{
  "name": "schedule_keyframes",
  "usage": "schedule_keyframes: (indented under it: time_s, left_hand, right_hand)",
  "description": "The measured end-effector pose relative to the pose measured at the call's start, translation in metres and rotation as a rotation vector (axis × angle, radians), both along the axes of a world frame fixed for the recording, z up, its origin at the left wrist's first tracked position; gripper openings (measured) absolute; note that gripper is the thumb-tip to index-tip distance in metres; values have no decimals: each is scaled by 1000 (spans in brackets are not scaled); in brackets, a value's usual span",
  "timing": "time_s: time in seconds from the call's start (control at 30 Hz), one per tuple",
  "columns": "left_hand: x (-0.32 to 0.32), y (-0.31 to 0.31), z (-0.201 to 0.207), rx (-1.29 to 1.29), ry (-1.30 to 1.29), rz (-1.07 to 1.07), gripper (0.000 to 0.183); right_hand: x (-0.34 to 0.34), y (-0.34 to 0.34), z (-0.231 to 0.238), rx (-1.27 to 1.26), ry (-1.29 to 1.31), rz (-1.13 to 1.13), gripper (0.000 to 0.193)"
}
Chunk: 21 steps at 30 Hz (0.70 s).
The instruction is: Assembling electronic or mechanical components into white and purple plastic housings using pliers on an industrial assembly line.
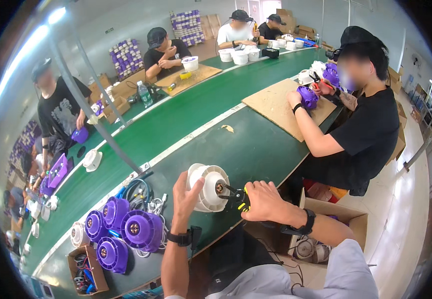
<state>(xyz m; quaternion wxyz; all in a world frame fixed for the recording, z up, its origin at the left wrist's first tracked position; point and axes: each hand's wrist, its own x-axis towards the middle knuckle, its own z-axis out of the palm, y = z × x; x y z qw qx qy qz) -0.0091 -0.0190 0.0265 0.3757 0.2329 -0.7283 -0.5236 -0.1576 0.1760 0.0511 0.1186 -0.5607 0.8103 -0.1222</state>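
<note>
A round white plastic housing [208, 198] with a ribbed rim is tilted up at the near edge of the bench. My left hand [184, 195] wraps around its left side, thumb on the white face. In my right hand [268, 203] is a pair of pliers [237, 196] with black and yellow handles. Their jaws reach the dark hub at the housing's centre; whether they grip anything there is too small to tell. Left of my left hand sit several purple housings [141, 229], each with a similar hub, beside coiled cables [138, 193].
A small cardboard box [86, 271] of tools and wires stands at lower left. Behind the bench runs a green conveyor belt [176, 104], carrying a white part [92, 160]. At right, a co-worker [360, 124] handles a purple housing over a board [270, 107]. An open carton [348, 222] is below my right arm.
</note>
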Motion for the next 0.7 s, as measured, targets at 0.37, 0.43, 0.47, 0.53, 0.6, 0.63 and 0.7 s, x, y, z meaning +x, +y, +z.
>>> schedule_keyframes:
  time_s: [0.37, 0.43, 0.47, 0.53, 0.6, 0.63, 0.7]
  left_hand:
    - [11, 20, -9, -198, 24, 6, 49]
    - [11, 22, -10, -254, 10, 16, 52]
    - [11, 23, -10, -253, 6, 9, 52]
    - [12, 24, -9, -222, 5, 20, 50]
    - [10, 26, -8, -233, 1, 26, 50]
    - [9, 26, -7, -244, -1, 39, 49]
    - [7, 26, -3, -253, -19, 35, 48]
  right_hand:
    - [2, -6, 16, 277, -345, -17, 60]
    - [3, -7, 23, 288, -338, -26, 59]
    - [2, -8, 21, 288, -344, -31, 59]
    - [0, -10, 15, 282, -398, -20, 58]
    - [-3, -11, 8, 286, -391, -6, 56]
    - [-4, -12, 6, 292, -383, 14, 54]
    - [-2, -10, 2, 213, -295, 13, 52]
